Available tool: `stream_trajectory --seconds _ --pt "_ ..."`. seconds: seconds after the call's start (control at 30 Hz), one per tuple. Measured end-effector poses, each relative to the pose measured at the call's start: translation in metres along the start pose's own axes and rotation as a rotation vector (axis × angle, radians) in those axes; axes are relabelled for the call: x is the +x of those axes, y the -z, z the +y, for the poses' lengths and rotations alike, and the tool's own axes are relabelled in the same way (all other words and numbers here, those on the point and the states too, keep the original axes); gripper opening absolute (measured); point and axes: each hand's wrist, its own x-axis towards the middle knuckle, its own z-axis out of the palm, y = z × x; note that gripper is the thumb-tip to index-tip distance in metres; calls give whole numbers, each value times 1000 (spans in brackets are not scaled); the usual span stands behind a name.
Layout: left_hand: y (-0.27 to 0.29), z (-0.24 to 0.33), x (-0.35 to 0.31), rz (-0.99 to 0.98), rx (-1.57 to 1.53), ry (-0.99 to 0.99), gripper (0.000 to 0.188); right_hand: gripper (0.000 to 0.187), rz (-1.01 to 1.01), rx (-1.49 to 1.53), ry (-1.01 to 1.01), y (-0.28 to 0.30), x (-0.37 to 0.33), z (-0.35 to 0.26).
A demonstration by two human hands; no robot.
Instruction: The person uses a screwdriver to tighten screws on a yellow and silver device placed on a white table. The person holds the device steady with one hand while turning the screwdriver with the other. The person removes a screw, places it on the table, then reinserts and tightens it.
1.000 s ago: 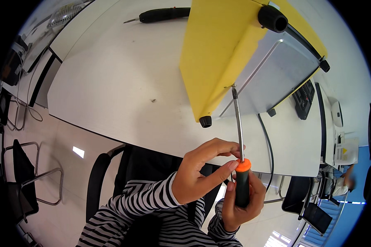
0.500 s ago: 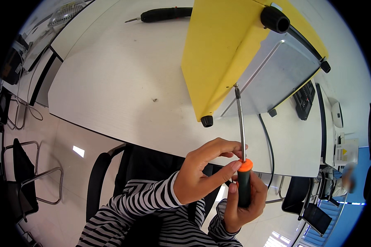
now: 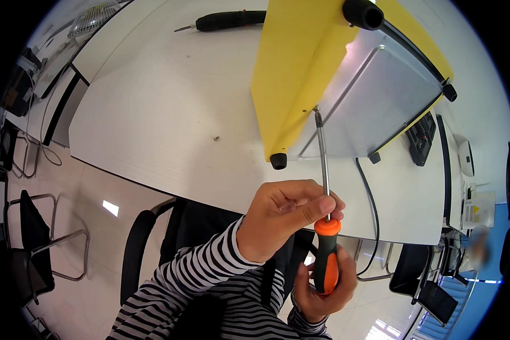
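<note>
My left hand pinches the metal shaft of a screwdriver between thumb and fingers, just above its orange collar. Lower down, the fingers of my right hand are wrapped round its black and orange handle. The screwdriver's tip meets a screw at the inner edge of a yellow metal case, beside a grey metal bottom panel. This case stands tipped on the table, its underside facing me. Black feet stick out at its corners.
An electric screwdriver lies at the back of the white table. A black tool case sits right of the yellow case, and a black cable hangs over the front edge. Chairs stand around.
My left fingers have closed on the shaft. The screwdriver has shifted slightly left and its handle has turned, showing more orange. The yellow case's underside has tilted a little.
</note>
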Motion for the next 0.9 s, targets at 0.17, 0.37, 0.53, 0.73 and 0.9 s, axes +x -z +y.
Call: stream_trajectory --seconds 0.17,0.37,0.53,0.73,0.9 --pt "2 -1 1 28 -20 -35 19 45 -25 -295 129 2 -5 3" --pt "3 11 0 -25 85 -63 23 47 -69 296 -221 -1 3 -9" --pt "6 12 0 -29 13 -9 24 52 -122 558 -308 -2 2 -11" --pt "8 11 -3 25 -18 -1 24 54 -168 -479 324 -3 5 -3" --pt "9 10 -1 -48 21 -46 28 44 -103 362 -270 -9 2 -7"
